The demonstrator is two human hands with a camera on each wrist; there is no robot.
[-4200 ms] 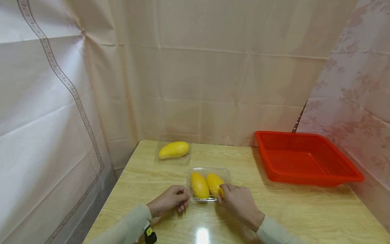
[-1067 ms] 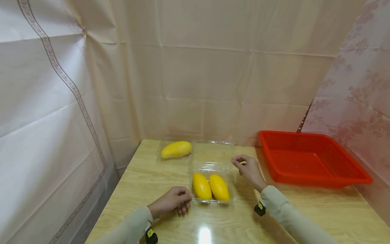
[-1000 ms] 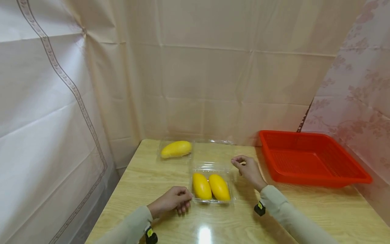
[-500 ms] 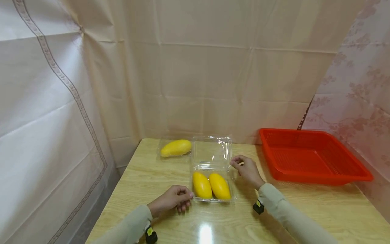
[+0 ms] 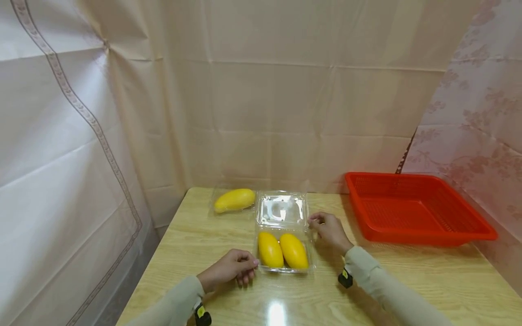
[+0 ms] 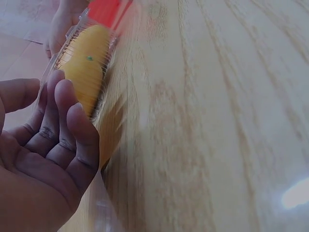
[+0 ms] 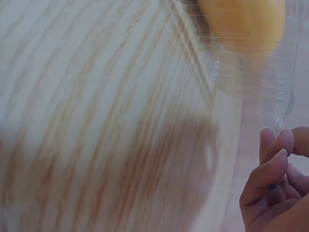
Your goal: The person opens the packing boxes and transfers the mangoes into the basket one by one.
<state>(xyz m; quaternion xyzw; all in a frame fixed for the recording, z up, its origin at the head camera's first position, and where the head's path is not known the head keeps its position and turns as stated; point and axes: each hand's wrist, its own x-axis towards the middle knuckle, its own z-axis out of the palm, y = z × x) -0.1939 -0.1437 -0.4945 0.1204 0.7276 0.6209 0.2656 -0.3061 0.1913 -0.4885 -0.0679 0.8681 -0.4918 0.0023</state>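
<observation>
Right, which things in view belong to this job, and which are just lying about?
In use, it seems:
clear container, pinched by the left hand
its opened lid, pinched by the right hand
two yellow fruits inside

Apparently lying about:
red basket
third yellow fruit, back left

Head view: we get soft, fairly even light, the left-hand cloth (image 5: 61,158) brightest. A white glare spot burns on the tabletop's (image 5: 187,244) near side; crisp glints on the clear lid (image 5: 282,209). Soft shadow left of the red basket (image 5: 408,234). Wrist views we log as dimmer, hazier: glare at left wrist's right edge; right wrist blurs the yellow fruit (image 7: 246,24), brownish shadow below.
</observation>
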